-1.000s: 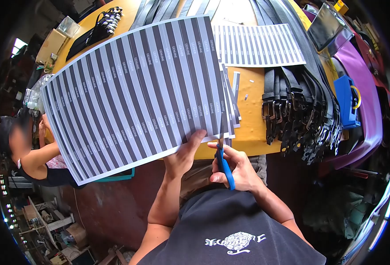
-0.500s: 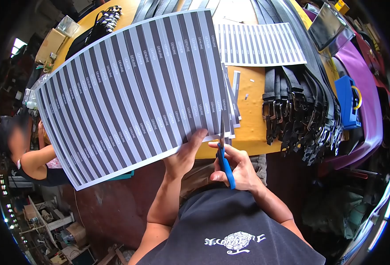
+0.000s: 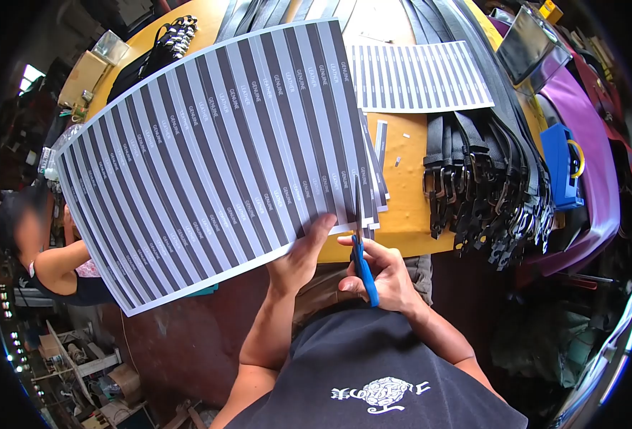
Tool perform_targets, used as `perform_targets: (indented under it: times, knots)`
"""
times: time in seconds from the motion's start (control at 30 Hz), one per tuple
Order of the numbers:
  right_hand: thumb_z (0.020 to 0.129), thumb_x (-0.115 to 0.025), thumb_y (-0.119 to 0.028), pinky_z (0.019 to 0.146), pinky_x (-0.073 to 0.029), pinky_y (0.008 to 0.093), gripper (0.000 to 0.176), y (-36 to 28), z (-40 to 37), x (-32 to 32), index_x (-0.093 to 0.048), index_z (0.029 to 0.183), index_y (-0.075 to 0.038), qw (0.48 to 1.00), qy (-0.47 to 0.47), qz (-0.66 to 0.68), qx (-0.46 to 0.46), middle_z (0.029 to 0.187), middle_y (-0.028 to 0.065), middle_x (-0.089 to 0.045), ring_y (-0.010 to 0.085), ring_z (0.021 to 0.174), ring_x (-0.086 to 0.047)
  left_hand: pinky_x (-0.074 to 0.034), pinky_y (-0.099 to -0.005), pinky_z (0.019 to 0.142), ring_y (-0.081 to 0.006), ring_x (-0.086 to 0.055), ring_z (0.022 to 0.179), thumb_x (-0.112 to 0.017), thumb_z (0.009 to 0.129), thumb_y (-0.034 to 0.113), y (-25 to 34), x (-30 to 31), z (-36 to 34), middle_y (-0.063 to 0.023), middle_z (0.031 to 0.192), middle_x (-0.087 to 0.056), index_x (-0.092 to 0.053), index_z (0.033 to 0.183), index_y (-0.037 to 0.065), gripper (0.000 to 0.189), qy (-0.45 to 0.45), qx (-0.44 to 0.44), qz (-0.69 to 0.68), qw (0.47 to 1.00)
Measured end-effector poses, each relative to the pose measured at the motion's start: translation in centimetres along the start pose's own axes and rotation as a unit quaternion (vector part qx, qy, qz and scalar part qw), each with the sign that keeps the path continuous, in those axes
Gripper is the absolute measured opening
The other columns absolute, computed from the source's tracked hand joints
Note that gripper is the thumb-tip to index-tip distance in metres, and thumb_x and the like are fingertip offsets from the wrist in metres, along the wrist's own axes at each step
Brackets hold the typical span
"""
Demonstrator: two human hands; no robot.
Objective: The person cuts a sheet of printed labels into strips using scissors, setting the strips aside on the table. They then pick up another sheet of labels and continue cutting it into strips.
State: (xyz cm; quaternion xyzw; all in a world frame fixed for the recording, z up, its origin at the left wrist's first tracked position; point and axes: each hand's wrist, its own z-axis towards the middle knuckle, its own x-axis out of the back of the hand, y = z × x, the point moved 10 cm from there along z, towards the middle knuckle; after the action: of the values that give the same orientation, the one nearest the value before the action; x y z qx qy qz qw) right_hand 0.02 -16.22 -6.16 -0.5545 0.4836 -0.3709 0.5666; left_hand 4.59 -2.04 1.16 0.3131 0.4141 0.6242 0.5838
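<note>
My left hand [image 3: 303, 259] grips the lower edge of a large sheet [image 3: 208, 157] striped in dark and light grey and printed "GENUINE LEATHER", the thumb lying on top. In my right hand [image 3: 391, 277] is a pair of scissors [image 3: 366, 275] with blue handles. The scissor blades point away from me, up along the right edge of the sheet, at its outermost strip. Whether the blades are fully closed is hard to make out. Cut strips [image 3: 379, 154] lie on the yellow table just right of the sheet.
A second striped sheet [image 3: 419, 75] lies farther back on the yellow table [image 3: 412, 196]. Black belts with buckles [image 3: 466, 171] are heaped at the right, beside a blue object [image 3: 562, 164]. More black straps [image 3: 160, 53] lie back left. Another person [image 3: 62, 268] sits at the left.
The sheet and the table sit slightly lower in view. My left hand keeps its hold on the sheet, and the scissors stay at its right edge with only a slight shift.
</note>
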Motion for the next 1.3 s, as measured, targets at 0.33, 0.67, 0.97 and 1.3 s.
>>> perform_targets:
  times: [0.33, 0.67, 0.97, 1.3]
  knots:
    - [0.073, -0.082, -0.021, 0.052, -0.039, 0.0202, 0.062, 0.6, 0.0, 0.0, -0.053, 0.125, -0.001, 0.999, 0.004, 0.034, -0.013, 0.057, -0.0015, -0.056, 0.0018, 0.054, -0.047, -0.051, -0.0254, 0.067, -0.0127, -0.064, 0.077, -0.072, 0.078, -0.003, -0.4, 0.1, -0.1, -0.0060, 0.086, -0.067, -0.068, 0.092, -0.004, 0.014, 0.000, 0.018, -0.016, 1.000]
    - [0.073, -0.081, -0.021, 0.048, -0.040, 0.0199, 0.061, 1.0, 0.1, 0.0, -0.054, 0.123, 0.000, 0.999, 0.009, 0.031, -0.022, 0.055, -0.0015, -0.057, 0.0020, 0.050, -0.051, -0.052, -0.0255, 0.069, -0.0127, -0.064, 0.076, -0.071, 0.079, -0.004, -0.3, -0.1, -0.2, -0.0064, 0.086, -0.067, -0.066, 0.091, -0.005, 0.013, 0.000, 0.028, -0.021, 0.999]
    - [0.073, -0.081, -0.021, 0.045, -0.040, 0.0198, 0.059, 1.7, 0.1, 0.2, -0.055, 0.122, 0.000, 0.997, 0.020, 0.052, -0.054, 0.055, -0.0014, -0.057, 0.0021, 0.049, -0.051, -0.052, -0.0256, 0.068, -0.0129, -0.064, 0.077, -0.071, 0.080, -0.004, -0.4, -0.3, -0.2, -0.0070, 0.087, -0.067, -0.066, 0.091, -0.005, 0.013, 0.001, 0.023, -0.034, 0.999]
    - [0.074, -0.080, -0.019, 0.046, -0.042, 0.0203, 0.057, 2.0, 0.1, 0.2, -0.055, 0.122, -0.001, 0.994, 0.019, 0.075, -0.076, 0.059, -0.0006, -0.058, 0.0024, 0.051, -0.051, -0.051, -0.0256, 0.068, -0.0121, -0.062, 0.076, -0.072, 0.079, -0.003, -0.5, -0.3, -0.3, -0.0057, 0.087, -0.066, -0.065, 0.093, -0.004, 0.016, -0.005, 0.018, -0.007, 1.000]
